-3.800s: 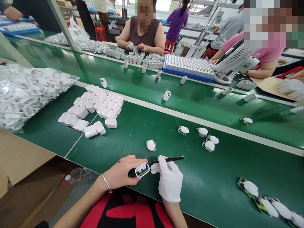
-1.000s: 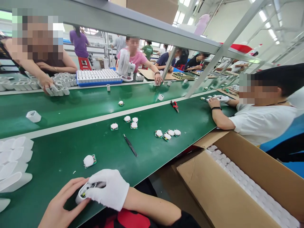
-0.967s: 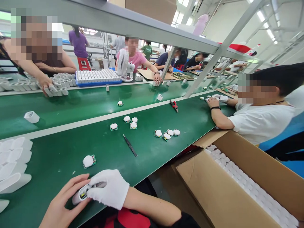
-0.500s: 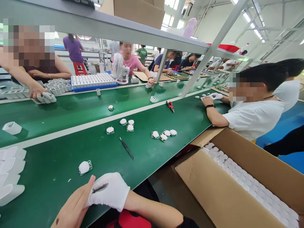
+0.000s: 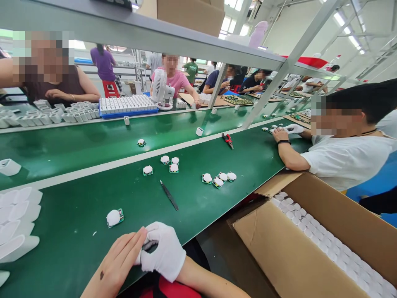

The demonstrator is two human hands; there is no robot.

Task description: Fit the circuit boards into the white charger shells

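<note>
My bare left hand (image 5: 119, 263) and my white-gloved right hand (image 5: 163, 251) are pressed together at the near edge of the green belt (image 5: 77, 240). Between them they enclose a small white housing, almost fully hidden by the fingers. My left fingers lie close together over it, and the gloved fingers curl against them. A small circuit board with a white pad (image 5: 114, 217) lies just beyond my hands. Black tweezers (image 5: 169, 195) rest loose on the belt, further out and to the right.
Several more padded boards lie in groups (image 5: 169, 162) (image 5: 218, 179). Empty white housings (image 5: 17, 215) are stacked at the left. An open cardboard box of white parts (image 5: 310, 244) stands at the right. Red cutters (image 5: 228, 139), a blue tray (image 5: 127, 105) and seated co-workers (image 5: 341, 153) lie beyond.
The tweezers have left my right hand and now lie on the belt. My view swung right. My hands closed tighter over the housing, which no longer shows.
</note>
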